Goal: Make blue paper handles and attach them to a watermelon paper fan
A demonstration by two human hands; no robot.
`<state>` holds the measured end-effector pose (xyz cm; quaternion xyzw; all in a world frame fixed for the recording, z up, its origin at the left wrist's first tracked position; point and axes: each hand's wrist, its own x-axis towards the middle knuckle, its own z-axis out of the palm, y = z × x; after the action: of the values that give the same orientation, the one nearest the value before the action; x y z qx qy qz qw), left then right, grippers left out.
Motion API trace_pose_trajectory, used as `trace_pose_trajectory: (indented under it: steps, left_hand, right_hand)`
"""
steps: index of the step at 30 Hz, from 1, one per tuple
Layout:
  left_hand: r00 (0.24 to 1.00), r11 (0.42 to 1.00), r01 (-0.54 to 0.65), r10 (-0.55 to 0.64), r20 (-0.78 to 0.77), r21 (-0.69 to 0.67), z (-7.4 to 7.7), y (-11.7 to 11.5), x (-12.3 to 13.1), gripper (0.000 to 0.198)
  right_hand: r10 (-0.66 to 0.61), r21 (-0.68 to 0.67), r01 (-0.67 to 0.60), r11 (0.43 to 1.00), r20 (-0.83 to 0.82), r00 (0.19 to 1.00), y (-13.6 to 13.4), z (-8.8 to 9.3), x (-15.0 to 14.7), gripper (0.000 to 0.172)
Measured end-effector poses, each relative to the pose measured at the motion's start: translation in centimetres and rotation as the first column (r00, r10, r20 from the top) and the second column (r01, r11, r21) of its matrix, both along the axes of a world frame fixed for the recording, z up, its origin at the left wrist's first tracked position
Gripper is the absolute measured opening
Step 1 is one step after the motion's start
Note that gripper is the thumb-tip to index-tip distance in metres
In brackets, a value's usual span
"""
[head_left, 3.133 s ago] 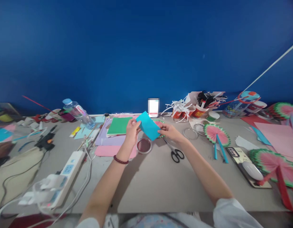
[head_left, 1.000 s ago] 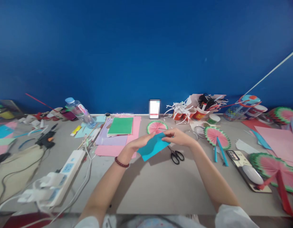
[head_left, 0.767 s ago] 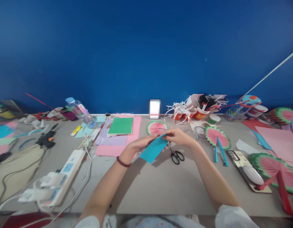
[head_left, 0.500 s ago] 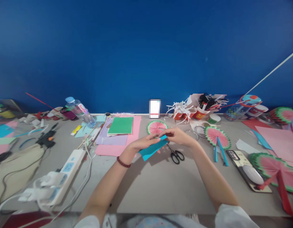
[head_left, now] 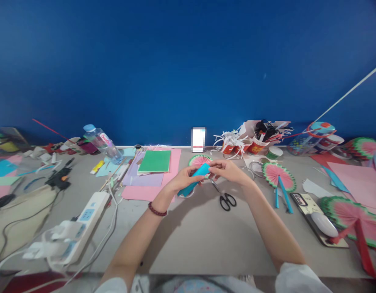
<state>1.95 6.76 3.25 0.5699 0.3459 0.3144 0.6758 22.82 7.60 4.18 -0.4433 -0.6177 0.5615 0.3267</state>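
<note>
Pinching blue paper point(head_left: 194, 180) with left hand point(head_left: 182, 182), right hand point(head_left: 229, 171); bottle label point(head_left: 104, 140) illegible.

1. The grey table point(head_left: 200, 240) is crowded at its back and sides and bare at the front middle.
2. Black scissors point(head_left: 224, 198) lie near the centre.
3. A white power strip point(head_left: 84, 221) sits front left, with its cables.
4. Pink paper sheets point(head_left: 139, 193) lie left of centre, and a water bottle point(head_left: 103, 143) is tilted behind them.
5. Pink-and-green paper fans point(head_left: 278, 175) lie on the right, beside what looks like a phone point(head_left: 306, 201).

Even bright light, soft shadows, blurred edges
</note>
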Motion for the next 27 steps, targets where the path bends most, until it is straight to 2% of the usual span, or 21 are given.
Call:
trace_pose_trajectory:
  steps: [8, 14, 18, 22, 27]
  left_hand:
    - [0.998, 0.995, -0.065, 0.066, -0.013, 0.077, -0.2, -0.1, 0.4, 0.038]
    - [0.978, 0.974, -0.206, 0.208, -0.009, 0.094, 0.7, -0.7, 0.9, 0.031]
    - [0.959, 0.961, -0.273, 0.274, 0.065, -0.033, 0.6, -0.5, 0.7, 0.031]
    - [0.924, 0.92, -0.347, 0.368, 0.103, -0.18, -0.1, 0.0, 0.5, 0.032]
    - [0.929, 0.915, -0.321, 0.354, 0.107, -0.243, 0.2, -0.4, 0.5, 0.032]
  right_hand:
    - [-0.023, 0.043, 0.023, 0.999, 0.01, 1.0, -0.2, -0.7, -0.9, 0.029]
    - [0.003, 0.047, -0.003, 0.999, 0.001, 1.0, -0.9, -0.5, -1.7, 0.028]
    - [-0.016, 0.091, 0.023, 0.996, -0.072, 0.997, -0.9, -0.5, -1.9, 0.027]
    - [-0.082, 0.163, 0.111, 0.98, -0.174, 0.981, -0.7, -0.7, -1.9, 0.027]
    - [-0.115, 0.253, 0.18, 0.95, -0.255, 0.96, -0.8, -1.0, -2.3, 0.023]
